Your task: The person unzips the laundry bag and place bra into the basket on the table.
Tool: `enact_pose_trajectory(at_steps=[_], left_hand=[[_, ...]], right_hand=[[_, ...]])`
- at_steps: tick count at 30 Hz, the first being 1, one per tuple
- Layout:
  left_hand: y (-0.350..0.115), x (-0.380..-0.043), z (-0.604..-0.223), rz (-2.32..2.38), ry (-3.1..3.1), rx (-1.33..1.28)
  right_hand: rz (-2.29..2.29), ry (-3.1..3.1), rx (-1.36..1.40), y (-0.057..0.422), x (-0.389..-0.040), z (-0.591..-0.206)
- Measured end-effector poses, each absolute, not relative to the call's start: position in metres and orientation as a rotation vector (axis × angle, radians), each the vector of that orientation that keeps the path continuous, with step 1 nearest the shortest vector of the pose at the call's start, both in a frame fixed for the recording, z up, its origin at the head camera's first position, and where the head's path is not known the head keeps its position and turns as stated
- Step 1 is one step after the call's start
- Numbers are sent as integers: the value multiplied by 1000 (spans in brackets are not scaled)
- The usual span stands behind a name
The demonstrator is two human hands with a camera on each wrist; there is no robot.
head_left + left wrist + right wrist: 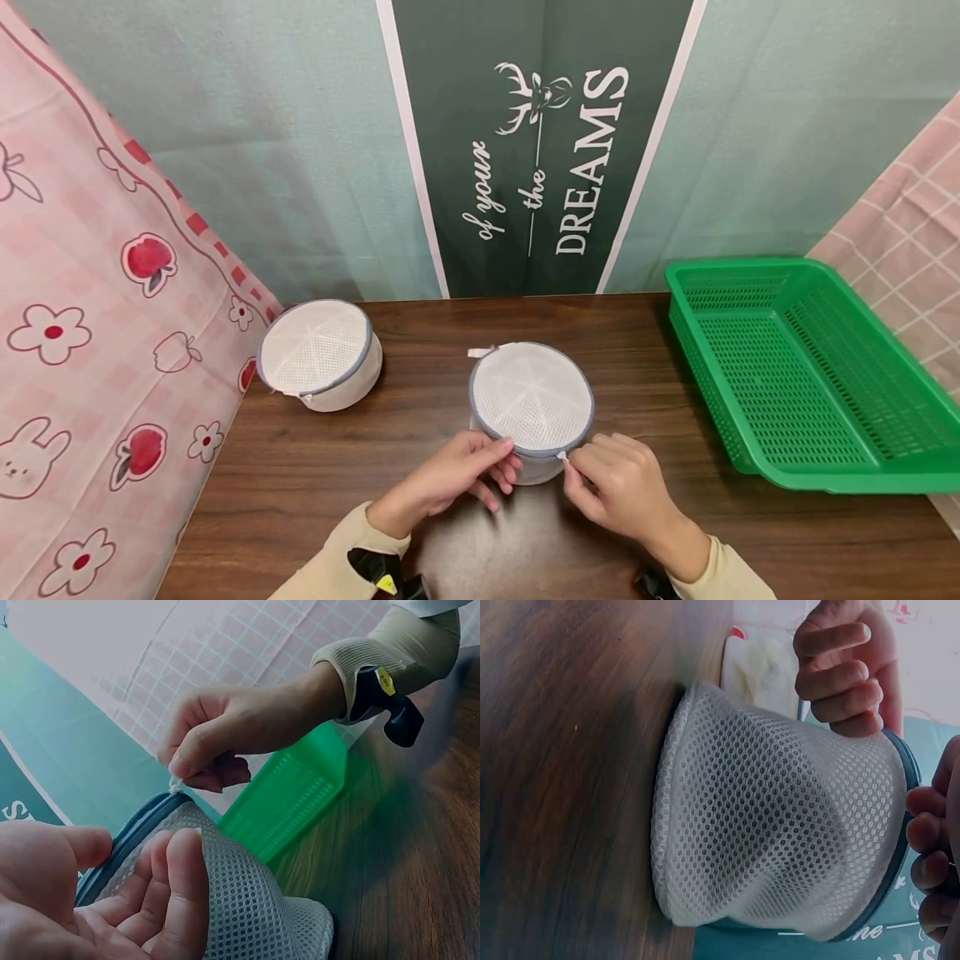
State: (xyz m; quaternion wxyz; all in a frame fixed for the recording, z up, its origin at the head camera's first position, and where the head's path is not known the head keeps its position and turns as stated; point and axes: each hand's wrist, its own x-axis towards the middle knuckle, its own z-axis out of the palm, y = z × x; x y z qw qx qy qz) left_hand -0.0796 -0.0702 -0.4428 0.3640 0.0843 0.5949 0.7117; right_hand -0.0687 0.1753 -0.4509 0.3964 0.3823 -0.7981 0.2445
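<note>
A round white mesh laundry bag (531, 396) with a blue zipper rim stands upright on the table in front of me. My left hand (457, 475) pinches the near-left part of its rim, thumb on top and fingers below against the mesh side. With thumb and curled fingers, my right hand (618, 483) pinches the white zipper pull (562, 456) at the near right of the rim. In the left wrist view the pull shows between the right fingertips, right above the blue zipper (135, 832). The right wrist view shows the mesh wall (742, 802) slightly creased.
A second round white mesh bag (318, 346) stands at the back left beside the pink printed cloth (90, 333). On the right lies a green plastic basket (787, 383) with perforated walls. A green curtain with lettering (540, 167) hangs behind the brown wooden table (300, 500).
</note>
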Motion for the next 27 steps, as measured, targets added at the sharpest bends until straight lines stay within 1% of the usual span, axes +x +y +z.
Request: enact_pose_trajectory(at_steps=[27], left_hand=[[-64,-81,-443,1805,1536,241]], right_hand=[[649,-2040,1098,157,-65,-451]])
